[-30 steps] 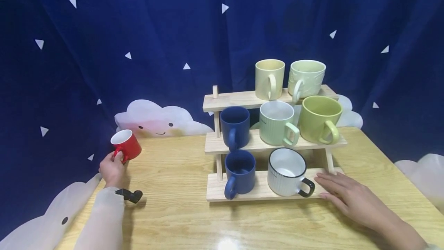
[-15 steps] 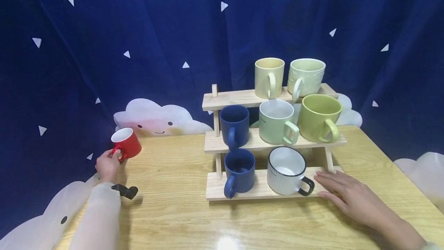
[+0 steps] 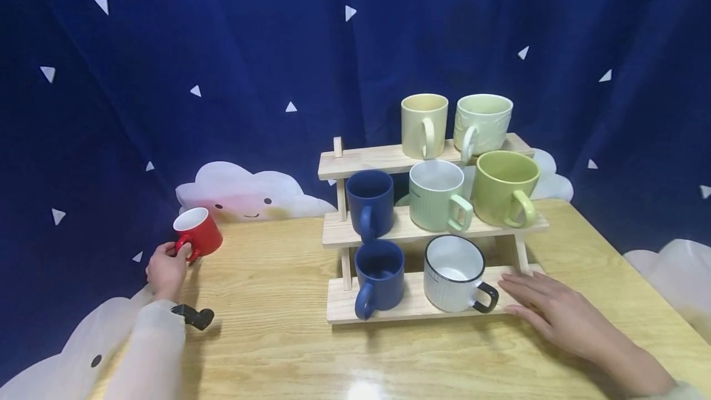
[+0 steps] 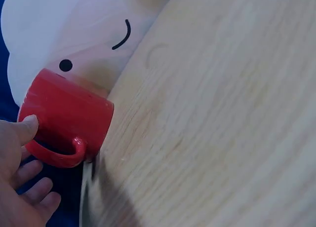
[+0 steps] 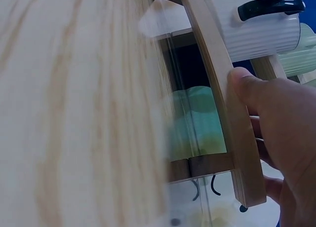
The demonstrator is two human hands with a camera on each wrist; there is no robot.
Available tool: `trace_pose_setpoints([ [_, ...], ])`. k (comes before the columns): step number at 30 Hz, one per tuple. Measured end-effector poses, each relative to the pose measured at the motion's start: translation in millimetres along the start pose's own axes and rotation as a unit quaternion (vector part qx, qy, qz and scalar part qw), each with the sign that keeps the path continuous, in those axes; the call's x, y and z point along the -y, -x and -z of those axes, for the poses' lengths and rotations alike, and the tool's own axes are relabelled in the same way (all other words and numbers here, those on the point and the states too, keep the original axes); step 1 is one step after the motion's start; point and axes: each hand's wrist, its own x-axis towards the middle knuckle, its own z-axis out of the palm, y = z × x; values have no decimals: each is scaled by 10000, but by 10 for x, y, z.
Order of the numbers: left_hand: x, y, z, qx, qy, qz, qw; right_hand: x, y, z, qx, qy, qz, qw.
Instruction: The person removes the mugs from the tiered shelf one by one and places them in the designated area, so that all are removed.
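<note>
At the far left of the table my left hand [image 3: 168,270] pinches the handle of a red mug [image 3: 207,236] with a white inside. The mug leans, mouth up and to the left. In the left wrist view, the thumb of my left hand [image 4: 19,172] lies by the rim and the mug's base is near the table edge; whether it touches cannot be told. My right hand [image 3: 563,313] rests, fingers fairly straight, on the right end of the bottom board of a wooden three-step shelf [image 3: 361,158]. Its thumb touches the board's front edge, beside a white mug [image 3: 451,286] with black handle.
Navy mugs [image 3: 391,292] stand at the left of the lower two steps. A mint mug [image 3: 430,208] and an olive mug [image 3: 494,193] share the middle step. On top are a cream mug [image 3: 413,125] and a pale green mug [image 3: 489,128]. Behind hangs a dark blue curtain [image 3: 250,29].
The head view has shifted slightly left. My left wrist has swung a little to the left while the red mug stays almost in place. My right hand keeps its place on the shelf.
</note>
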Motion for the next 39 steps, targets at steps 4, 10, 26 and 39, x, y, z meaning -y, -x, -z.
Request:
trace_pose_setpoints([
  [4,-56,3,80,13,-107,-359,9993,-15,-25,4,-4,-32,36,10000],
  [10,-262,55,151,377,-208,-793,9959,10,-29,34,123,-22,-127,9998],
  [26,-1271,476,207,865,226,-2546,9629,4,-17,31,66,-2,-128,9999],
  [39,-1942,802,111,1488,652,-3196,9335,4,-20,28,32,-40,-142,9999],
])
